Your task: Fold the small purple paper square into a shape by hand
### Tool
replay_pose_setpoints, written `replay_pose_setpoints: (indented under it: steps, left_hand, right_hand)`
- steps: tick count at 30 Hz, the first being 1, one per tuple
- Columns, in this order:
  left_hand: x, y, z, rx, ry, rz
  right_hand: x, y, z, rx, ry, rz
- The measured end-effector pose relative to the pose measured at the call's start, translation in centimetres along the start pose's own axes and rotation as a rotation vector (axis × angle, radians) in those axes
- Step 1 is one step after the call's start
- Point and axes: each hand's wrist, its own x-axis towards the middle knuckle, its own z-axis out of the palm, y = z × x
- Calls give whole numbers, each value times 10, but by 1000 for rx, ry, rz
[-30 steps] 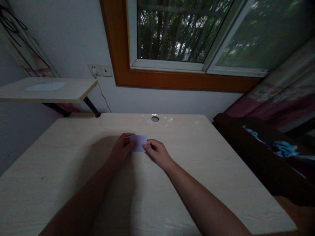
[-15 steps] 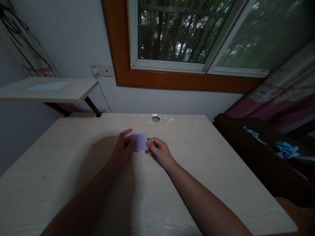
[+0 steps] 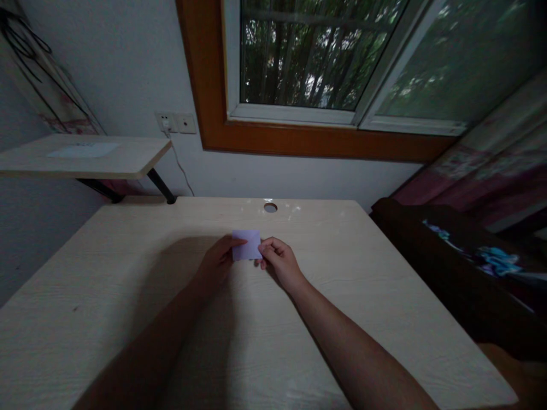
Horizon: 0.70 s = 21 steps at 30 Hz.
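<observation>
A small square of purple paper (image 3: 249, 250) is held between my two hands, just above the pale wooden desk (image 3: 273, 330). My left hand (image 3: 217, 259) pinches its left side, with the thumb lying across the front and the other fingers behind. At the right edge, my right hand (image 3: 280, 259) grips the paper between thumb and forefinger, the remaining fingers curled under. A faint diagonal line shows near the paper's upper right; whether it is a crease I cannot tell.
A raised shelf (image 3: 145, 165) on black legs stands at the back left with a white sheet (image 3: 83, 150) on it. The desk has a round cable hole (image 3: 270, 208) near its back edge. To the right sits a dark piece of furniture (image 3: 448, 256) with blue items (image 3: 498, 261).
The paper has shifted slightly right and become straighter. My left forefinger, raised and stretched out before, has come down, and the left thumb reaches further across the paper.
</observation>
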Motion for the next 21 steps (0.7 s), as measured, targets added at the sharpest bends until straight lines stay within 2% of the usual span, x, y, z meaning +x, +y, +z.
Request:
replay_pose_setpoints:
  steps: [5,10,17,21]
  left_hand:
    - [0,-3,-1,102,-20,-19]
    - [1,0,-2,54,28,-98]
    - [2,-3,-2,-62,5,-178]
    - [2,0,-1,-93,9,-177]
  right_hand:
    - [0,0,0,6,-10,-32]
    - [-1,1,1,30,27,-207]
    - [-1,0,0,-274,-85,-350]
    - [0,-4,-1,-387,-76,-416]
